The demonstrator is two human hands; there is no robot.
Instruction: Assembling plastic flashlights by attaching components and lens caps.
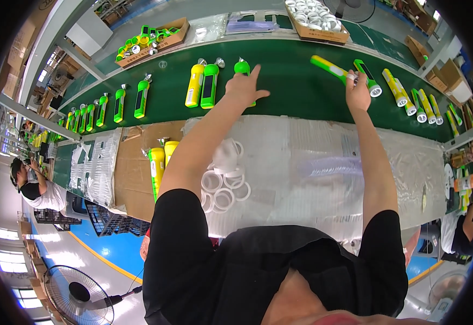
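Observation:
My left hand point(242, 88) lies over a green flashlight point(242, 66) on the green conveyor belt point(288, 92), its thumb and a finger spread apart. The hand hides most of that flashlight's body. Just left of it lie a green flashlight point(210, 85) with a dark panel and a yellow one point(194, 85), both with silver reflectors loose at their tops. In my right hand point(359, 93) is a yellow-and-green flashlight point(327, 67), gripped at its head end and pointing to the far left. Another green flashlight point(367, 76) with a fitted white head lies beside that hand.
White rings point(224, 198) lie on the plastic-covered near ledge, beside yellow flashlights point(156, 168). Across the belt stand a carton of white rings point(323, 35) and a carton of green and yellow parts point(178, 37). More flashlights line the belt both ways. Co-workers sit at either side.

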